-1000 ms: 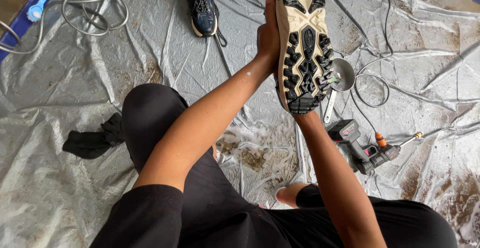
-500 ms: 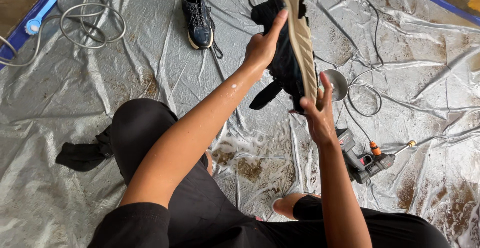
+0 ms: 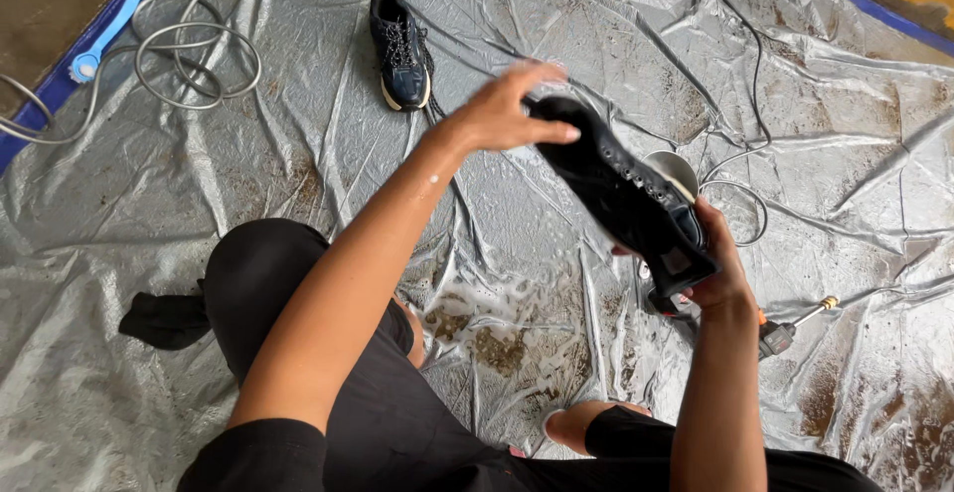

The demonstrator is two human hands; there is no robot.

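Shoe-washing partway through, one shoe in hand and its mate waiting on the tarp.

Right hand is closed round the heel of the black shoe, held tilted in the air above the wet, foamy patch of the silver tarp; left hand rests loosely open on its toe, fingers spread. Beyond the held shoe, the second shoe lies apart, seemingly not yet washed. Suds and brown grime below suggest that scrubbing is under way, with rinsing probably left.

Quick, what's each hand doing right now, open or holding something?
Left hand: open, fingers spread, at the toe of the black shoe.
Right hand: closed around the shoe's heel end, holding it up.
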